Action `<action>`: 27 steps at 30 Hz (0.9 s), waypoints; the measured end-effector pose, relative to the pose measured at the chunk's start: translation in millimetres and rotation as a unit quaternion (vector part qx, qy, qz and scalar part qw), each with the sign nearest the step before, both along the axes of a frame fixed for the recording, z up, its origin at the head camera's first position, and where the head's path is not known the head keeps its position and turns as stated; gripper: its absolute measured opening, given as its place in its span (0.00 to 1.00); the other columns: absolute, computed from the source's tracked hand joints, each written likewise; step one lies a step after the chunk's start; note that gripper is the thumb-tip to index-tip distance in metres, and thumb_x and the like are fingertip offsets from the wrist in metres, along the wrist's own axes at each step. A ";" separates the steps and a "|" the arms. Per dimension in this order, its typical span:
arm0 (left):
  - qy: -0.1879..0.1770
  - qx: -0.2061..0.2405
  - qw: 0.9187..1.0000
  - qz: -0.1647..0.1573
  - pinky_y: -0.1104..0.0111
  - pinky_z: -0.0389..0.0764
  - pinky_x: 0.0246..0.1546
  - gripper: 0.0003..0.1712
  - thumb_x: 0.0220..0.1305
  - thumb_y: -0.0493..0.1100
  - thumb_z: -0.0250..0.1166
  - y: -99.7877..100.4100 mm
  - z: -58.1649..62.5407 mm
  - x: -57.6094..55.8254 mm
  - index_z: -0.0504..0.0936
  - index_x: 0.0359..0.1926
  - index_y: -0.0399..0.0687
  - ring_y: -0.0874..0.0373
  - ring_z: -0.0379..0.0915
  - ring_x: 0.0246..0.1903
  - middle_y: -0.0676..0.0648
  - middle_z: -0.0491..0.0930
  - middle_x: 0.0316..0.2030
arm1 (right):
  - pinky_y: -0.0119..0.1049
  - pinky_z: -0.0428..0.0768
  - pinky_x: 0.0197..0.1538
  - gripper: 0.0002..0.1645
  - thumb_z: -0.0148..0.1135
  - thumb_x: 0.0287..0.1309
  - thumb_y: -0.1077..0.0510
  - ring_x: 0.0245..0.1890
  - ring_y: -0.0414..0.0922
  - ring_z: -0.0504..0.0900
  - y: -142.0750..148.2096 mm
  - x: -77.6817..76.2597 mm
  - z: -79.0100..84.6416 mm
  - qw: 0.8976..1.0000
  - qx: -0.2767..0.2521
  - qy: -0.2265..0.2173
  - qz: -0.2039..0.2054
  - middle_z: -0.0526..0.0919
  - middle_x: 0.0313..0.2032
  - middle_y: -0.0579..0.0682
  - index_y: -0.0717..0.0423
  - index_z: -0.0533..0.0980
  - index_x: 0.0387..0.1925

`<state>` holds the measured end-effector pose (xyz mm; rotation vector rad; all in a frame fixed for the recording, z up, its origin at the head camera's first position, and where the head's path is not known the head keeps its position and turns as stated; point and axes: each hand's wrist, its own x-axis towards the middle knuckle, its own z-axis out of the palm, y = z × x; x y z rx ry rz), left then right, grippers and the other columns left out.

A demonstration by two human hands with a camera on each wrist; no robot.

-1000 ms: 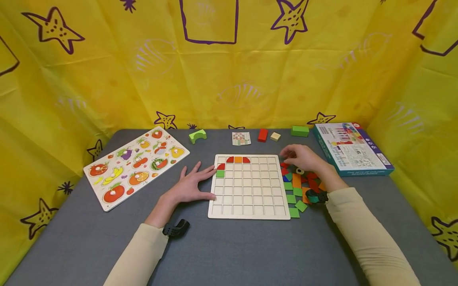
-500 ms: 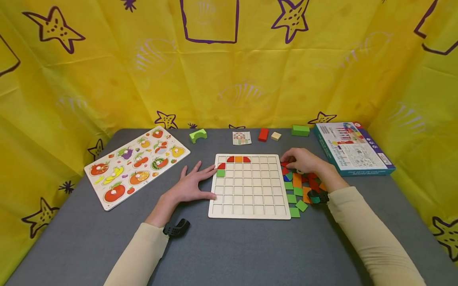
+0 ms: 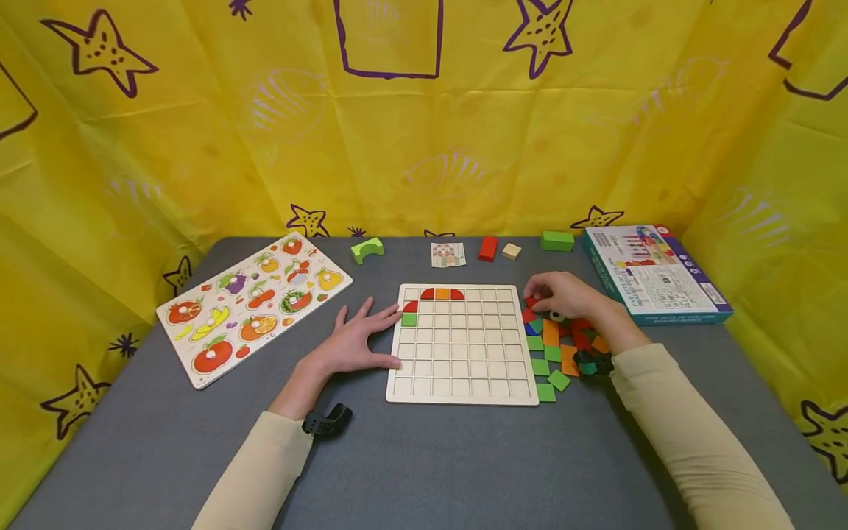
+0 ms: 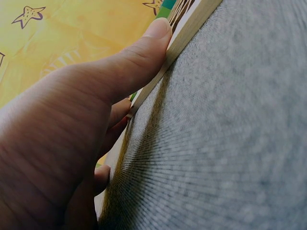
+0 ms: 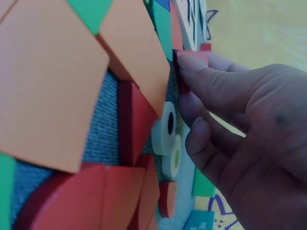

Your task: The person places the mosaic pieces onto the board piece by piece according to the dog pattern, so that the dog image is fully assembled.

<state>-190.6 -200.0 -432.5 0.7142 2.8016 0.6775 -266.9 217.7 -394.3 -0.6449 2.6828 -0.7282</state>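
My left hand point(image 3: 351, 347) lies spread at the left edge of a pale wooden grid board point(image 3: 464, 346); in the left wrist view its thumb point(image 4: 156, 36) presses on the board's rim. In the board's upper left cells sit rounded red tiles point(image 3: 411, 306), an orange square point(image 3: 442, 294) and a green square point(image 3: 408, 319). Just off the board's right edge, my right hand point(image 3: 566, 296) pinches a small red tile point(image 5: 182, 76) between thumb and fingers, partly hidden by them. Below that hand spreads a pile of green, red and orange tiles point(image 3: 550, 333).
A fruit puzzle board point(image 3: 248, 309) lies at the left. Along the back are a green arch block point(image 3: 367, 251), a pattern card point(image 3: 447, 255), a red block point(image 3: 487, 249), a beige block point(image 3: 511, 252) and a green block point(image 3: 557, 241). A flat box point(image 3: 656, 276) lies back right.
My right hand has lowered its fingers to the top of the pile, taken a red tile and drawn slightly right, away from the board's edge. The left hand stays put.
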 end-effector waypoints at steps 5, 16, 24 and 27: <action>-0.001 0.000 1.000 0.000 0.35 0.25 0.67 0.56 0.52 0.70 0.73 0.5 0.0 0.2 0.64 0.77 0.55 0.39 0.32 0.77 0.55 0.55 0.77 | 0.49 0.76 0.49 0.05 0.67 0.64 0.65 0.38 0.50 0.76 4.4 0.0 2.1 1.000 -0.014 0.012 0.005 0.82 0.36 0.51 0.57 0.82 0.42; 0.000 -0.002 1.000 -0.002 0.35 0.25 0.67 0.56 0.52 0.71 0.73 0.4 -0.7 0.0 0.64 0.77 0.55 0.39 0.32 0.77 0.55 0.55 0.77 | 0.49 0.77 0.48 0.07 0.66 0.66 0.64 0.38 0.50 0.77 5.4 0.5 5.8 0.999 -0.039 0.019 0.001 0.83 0.39 0.51 0.60 0.82 0.45; 0.001 0.001 1.000 -0.002 0.35 0.25 0.67 0.56 0.52 0.70 0.73 -0.3 -1.2 -0.3 0.63 0.77 0.55 0.39 0.32 0.77 0.55 0.55 0.77 | 0.47 0.76 0.48 0.09 0.67 0.65 0.64 0.38 0.49 0.76 0.0 0.4 8.7 0.998 -0.054 0.018 0.009 0.82 0.38 0.50 0.61 0.82 0.46; 0.003 0.001 1.000 -0.003 0.35 0.26 0.67 0.56 0.52 0.70 0.73 -0.2 -1.4 -0.6 0.63 0.77 0.56 0.39 0.32 0.77 0.56 0.55 0.77 | 0.47 0.77 0.48 0.09 0.66 0.65 0.65 0.38 0.50 0.76 -2.3 0.1 9.2 0.998 -0.059 0.015 0.011 0.82 0.38 0.50 0.62 0.82 0.46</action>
